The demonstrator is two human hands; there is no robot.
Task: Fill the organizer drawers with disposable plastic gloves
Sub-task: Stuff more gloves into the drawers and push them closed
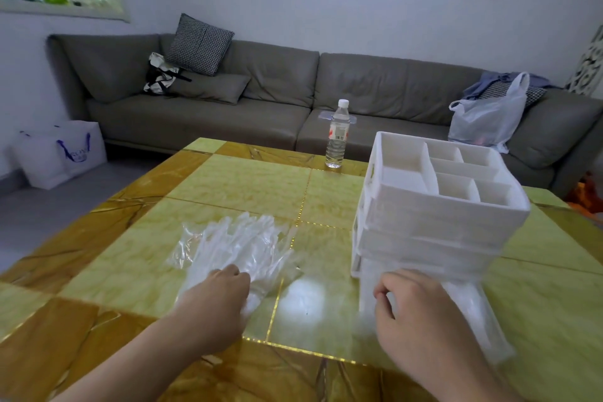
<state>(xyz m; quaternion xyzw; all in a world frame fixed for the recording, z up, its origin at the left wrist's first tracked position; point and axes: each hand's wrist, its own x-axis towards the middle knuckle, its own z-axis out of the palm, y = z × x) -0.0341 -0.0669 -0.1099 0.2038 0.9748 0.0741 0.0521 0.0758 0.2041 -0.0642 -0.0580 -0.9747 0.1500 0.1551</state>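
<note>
A white plastic organizer (440, 206) stands on the right of the table, its top tray split into several compartments. Its bottom drawer (473, 313) is pulled out toward me, and clear plastic seems to lie inside it. My right hand (421, 313) is over that drawer's front, thumb and fingers curled; what they hold is blurred. A loose pile of clear disposable gloves (235, 245) lies at the table's middle left. My left hand (218, 300) rests on the pile's near edge, fingers curled down into the plastic.
The yellow marble-patterned table (248, 183) carries a water bottle (337, 137) at its far edge. Behind it is a grey sofa (375, 91) with cushions and a plastic bag (486, 117). A white shopping bag (62, 153) stands on the floor at left.
</note>
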